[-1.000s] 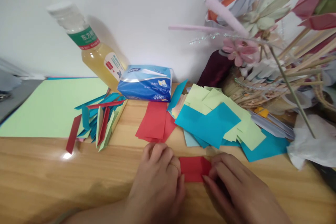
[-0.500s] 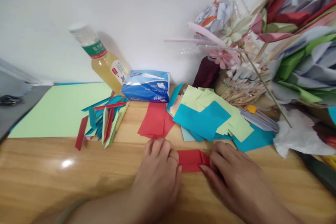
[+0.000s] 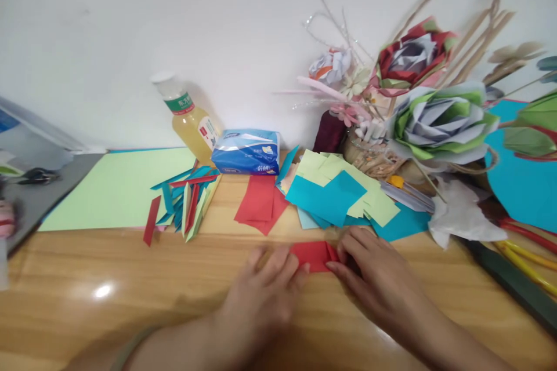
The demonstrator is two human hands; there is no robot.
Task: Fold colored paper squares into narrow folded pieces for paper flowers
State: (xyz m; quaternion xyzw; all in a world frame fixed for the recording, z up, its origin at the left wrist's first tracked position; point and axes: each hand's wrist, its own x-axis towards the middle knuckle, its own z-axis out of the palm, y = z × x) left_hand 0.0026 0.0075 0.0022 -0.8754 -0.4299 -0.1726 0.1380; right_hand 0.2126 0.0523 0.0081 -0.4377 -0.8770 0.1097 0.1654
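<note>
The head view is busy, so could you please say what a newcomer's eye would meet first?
Probably the big red-and-grey paper flower and the green-and-grey flower below it, at upper right. Next, the bottle of yellow drink left of the blue tissue pack. At lower centre, the bright red paper stands out, the left hand at one end, the right hand at the folded other.

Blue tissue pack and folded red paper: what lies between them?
In the head view, overlapping red sheets, then a strip of wooden tabletop, lie between the tissue pack and folded red paper.
</note>
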